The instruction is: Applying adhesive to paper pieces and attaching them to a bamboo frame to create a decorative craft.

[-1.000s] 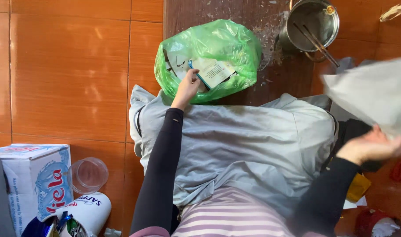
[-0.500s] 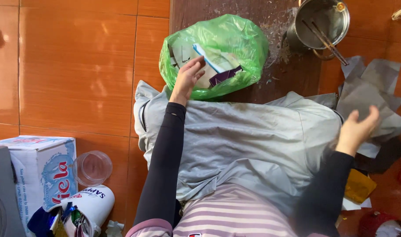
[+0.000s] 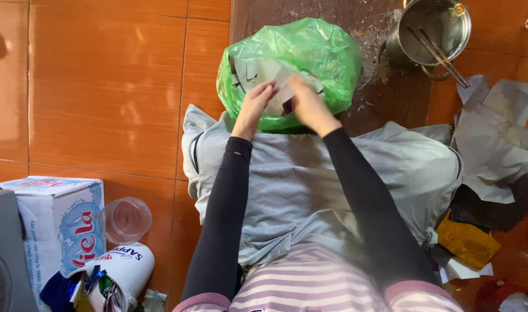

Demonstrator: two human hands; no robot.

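Observation:
A green plastic bag (image 3: 327,55) stuffed with paper and card scraps sits on the floor in front of me. Both hands are at its open mouth. My left hand (image 3: 254,103) and my right hand (image 3: 309,104) pinch a white piece of paper (image 3: 281,92) between them, just over the bag's opening. A grey cloth (image 3: 310,179) covers my lap, and both black-sleeved forearms reach across it.
A metal pot (image 3: 434,29) with chopsticks stands at the far right. Crumpled grey paper (image 3: 497,138) and yellow scraps (image 3: 466,242) lie on the right. At the left are a cardboard box (image 3: 50,225), a clear plastic cup (image 3: 125,219) and a white container (image 3: 116,277).
My right hand has let go of the grey paper at the right, which now lies on the floor, and swung left to the bag. Both hands now hold a white paper there.

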